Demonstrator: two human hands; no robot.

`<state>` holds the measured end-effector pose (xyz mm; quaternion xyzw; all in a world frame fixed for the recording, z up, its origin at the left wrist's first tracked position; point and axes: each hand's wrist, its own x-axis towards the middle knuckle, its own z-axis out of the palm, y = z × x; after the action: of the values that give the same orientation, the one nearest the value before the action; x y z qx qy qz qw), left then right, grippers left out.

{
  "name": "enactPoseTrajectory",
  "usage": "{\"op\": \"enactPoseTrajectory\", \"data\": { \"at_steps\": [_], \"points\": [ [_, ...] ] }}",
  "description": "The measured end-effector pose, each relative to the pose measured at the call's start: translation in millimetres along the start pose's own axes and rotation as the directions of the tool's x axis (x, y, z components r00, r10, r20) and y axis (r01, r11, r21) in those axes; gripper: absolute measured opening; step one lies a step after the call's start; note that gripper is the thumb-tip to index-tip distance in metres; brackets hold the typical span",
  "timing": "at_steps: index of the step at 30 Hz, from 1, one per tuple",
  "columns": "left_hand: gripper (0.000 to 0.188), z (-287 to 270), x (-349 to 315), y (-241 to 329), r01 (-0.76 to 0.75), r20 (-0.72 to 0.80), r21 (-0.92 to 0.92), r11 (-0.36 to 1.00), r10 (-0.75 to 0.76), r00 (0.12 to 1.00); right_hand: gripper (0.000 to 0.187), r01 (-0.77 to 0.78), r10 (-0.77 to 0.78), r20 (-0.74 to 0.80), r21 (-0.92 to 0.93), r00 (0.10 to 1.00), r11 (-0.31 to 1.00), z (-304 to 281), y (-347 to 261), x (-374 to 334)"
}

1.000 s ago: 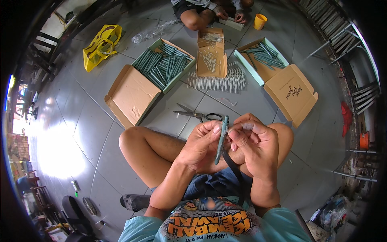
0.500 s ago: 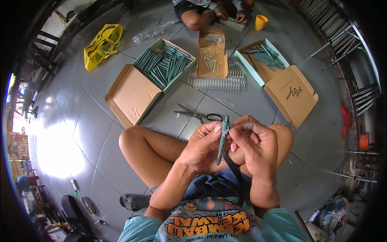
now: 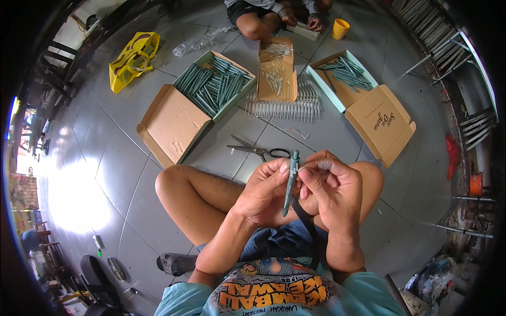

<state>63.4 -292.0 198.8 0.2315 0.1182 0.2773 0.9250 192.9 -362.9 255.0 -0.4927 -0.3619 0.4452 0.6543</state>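
A dark green pen (image 3: pixel 290 185) with white print on its side stands nearly upright over my lap. My left hand (image 3: pixel 263 190) is closed on it, thumb along its upper part. Right beside the print, my right hand (image 3: pixel 333 188) is closed in a pinch, thumb against forefinger. Whatever those fingertips hold, if anything, is too small to make out. Just beyond the left hand, black-handled scissors (image 3: pixel 262 150) lie on the floor with their blades apart.
Open boxes of green pens stand left (image 3: pixel 182 154) and right (image 3: pixel 383 117). Between them are a small carton (image 3: pixel 289 75) of thin pale pieces and a row of clear pieces (image 3: pixel 284 109). Beyond sit a yellow bag (image 3: pixel 125 71), clear plastic (image 3: pixel 197 43), a yellow cup (image 3: pixel 340 29) and another person (image 3: pixel 263 20).
The pen has turned slightly in my left hand, so more of its white print shows. My right fingertips have shifted a little beside it.
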Motion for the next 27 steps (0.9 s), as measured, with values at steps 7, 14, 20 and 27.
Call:
{"op": "enactPoseTrajectory", "data": {
  "at_steps": [7,14,20,27],
  "points": [
    [0.035,3.1,-0.7,1.5,0.008,-0.004,0.0,1.0,-0.008,1.0,0.009,-0.005,0.005,-0.014,0.016,1.0,1.0,2.6,-1.5,-0.9],
    [0.036,6.1,-1.0,2.8,0.013,-0.002,-0.015,1.0,-0.013,1.0,0.009,0.015,-0.014,-0.022,0.004,1.0,1.0,3.0,-0.7,-1.0],
    [0.038,4.1,-1.0,2.6,0.023,0.007,-0.006,1.0,-0.023,1.0,0.009,0.012,-0.011,-0.038,0.012,0.999,1.0,3.9,-1.1,-2.0],
    [0.038,3.5,-1.2,2.4,0.018,-0.002,-0.004,1.0,-0.018,1.0,0.008,0.025,-0.024,-0.04,0.013,0.999,1.0,4.1,0.3,-2.5]
  ]
}}
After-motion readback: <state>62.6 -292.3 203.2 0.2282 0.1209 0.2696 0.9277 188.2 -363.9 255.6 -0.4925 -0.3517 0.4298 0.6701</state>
